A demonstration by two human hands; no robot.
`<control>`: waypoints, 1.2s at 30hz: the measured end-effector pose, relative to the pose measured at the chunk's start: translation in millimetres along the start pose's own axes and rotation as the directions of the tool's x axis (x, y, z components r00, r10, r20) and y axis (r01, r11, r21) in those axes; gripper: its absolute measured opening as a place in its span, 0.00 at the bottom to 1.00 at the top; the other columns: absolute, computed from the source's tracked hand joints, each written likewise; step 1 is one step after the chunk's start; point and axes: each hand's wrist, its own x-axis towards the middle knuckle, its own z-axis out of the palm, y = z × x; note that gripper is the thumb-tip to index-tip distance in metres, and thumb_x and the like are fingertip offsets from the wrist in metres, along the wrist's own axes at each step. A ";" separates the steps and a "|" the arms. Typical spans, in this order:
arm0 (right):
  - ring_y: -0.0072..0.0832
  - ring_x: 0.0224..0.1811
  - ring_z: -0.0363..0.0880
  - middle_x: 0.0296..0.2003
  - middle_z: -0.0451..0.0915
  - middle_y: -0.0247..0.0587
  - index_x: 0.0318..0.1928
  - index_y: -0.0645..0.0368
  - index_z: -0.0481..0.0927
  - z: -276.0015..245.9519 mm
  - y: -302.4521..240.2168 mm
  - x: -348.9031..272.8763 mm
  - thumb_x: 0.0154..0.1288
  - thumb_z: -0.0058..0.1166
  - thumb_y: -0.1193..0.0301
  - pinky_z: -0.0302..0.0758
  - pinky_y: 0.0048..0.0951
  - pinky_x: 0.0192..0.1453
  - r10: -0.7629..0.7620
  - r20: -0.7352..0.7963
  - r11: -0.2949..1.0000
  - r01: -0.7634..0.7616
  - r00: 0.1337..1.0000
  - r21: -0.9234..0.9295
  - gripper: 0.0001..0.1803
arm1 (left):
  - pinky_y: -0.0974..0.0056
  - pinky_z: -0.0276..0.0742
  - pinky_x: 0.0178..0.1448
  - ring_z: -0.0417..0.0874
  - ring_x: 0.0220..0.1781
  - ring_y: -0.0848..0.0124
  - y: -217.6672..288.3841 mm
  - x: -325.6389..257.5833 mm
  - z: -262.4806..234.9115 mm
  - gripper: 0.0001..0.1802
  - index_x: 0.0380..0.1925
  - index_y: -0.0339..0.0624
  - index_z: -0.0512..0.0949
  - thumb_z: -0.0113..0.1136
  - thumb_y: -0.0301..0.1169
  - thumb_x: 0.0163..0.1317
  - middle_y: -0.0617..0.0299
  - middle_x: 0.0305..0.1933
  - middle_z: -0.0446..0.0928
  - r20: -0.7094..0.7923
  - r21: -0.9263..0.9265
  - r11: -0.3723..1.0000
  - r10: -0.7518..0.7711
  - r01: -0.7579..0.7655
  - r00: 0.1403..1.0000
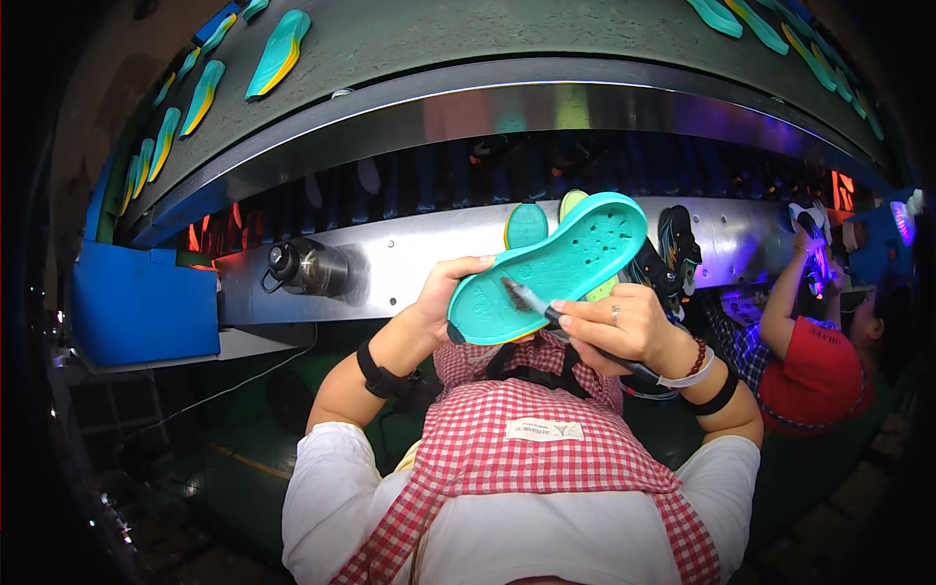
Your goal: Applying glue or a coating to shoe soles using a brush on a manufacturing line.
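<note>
A teal shoe sole [570,255] with a yellow lower edge and small holes in its forefoot is held up in front of me, its inner face turned upward. My left hand [444,297] grips it by the heel end at the left. In my right hand [624,327] is a brush [527,296] with a dark handle, its bristles against the heel area of the sole. Behind the raised sole, another teal sole [526,225] and a light green piece [573,202] show in part on the metal bench.
A dark-lidded bottle [308,269] lies on the metal bench [390,239] at left. Dark shoes [677,244] stand right of the sole. Beyond, a conveyor belt [507,29] carries several teal soles [280,54]. A co-worker in red [814,375] works at the right.
</note>
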 end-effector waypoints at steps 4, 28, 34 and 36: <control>0.19 0.18 0.75 0.35 0.81 0.36 0.29 0.56 0.78 -4.7 5.1 -5.7 0.43 0.60 0.72 0.61 0.18 0.18 0.020 0.008 0.993 -0.018 1.000 -0.117 0.09 | 0.52 0.72 0.53 0.76 0.48 0.55 6.3 -7.7 1.1 0.24 0.51 0.30 0.66 0.46 0.37 0.58 0.45 0.49 0.72 0.009 -0.018 0.999 -0.037 0.037 0.999; 0.24 0.32 0.77 0.38 0.80 0.38 0.34 0.58 0.78 0.7 0.5 2.2 0.48 0.54 0.72 0.69 0.22 0.32 -0.027 0.055 0.974 0.039 0.998 -0.222 0.10 | 0.56 0.72 0.55 0.77 0.48 0.57 11.0 -10.8 -4.0 0.27 0.54 0.29 0.63 0.45 0.37 0.59 0.45 0.51 0.71 -0.062 0.123 0.989 0.096 -0.088 0.993; 0.31 0.34 0.78 0.35 0.80 0.41 0.35 0.61 0.78 -1.1 19.9 -4.7 0.45 0.56 0.80 0.71 0.27 0.38 0.243 -0.053 0.969 -0.245 0.969 -0.039 0.12 | 0.55 0.74 0.53 0.77 0.48 0.57 4.9 -7.5 -15.3 0.26 0.53 0.30 0.64 0.46 0.38 0.59 0.44 0.50 0.71 -0.126 0.098 0.991 0.102 -0.090 0.987; 0.32 0.34 0.78 0.35 0.80 0.42 0.35 0.62 0.78 4.9 30.4 -10.0 0.46 0.56 0.80 0.71 0.28 0.39 0.329 -0.103 0.944 -0.329 0.939 0.015 0.12 | 0.54 0.74 0.52 0.77 0.48 0.56 2.6 -6.1 -14.3 0.27 0.54 0.30 0.63 0.46 0.38 0.59 0.44 0.51 0.71 -0.145 0.099 0.990 0.111 -0.097 0.983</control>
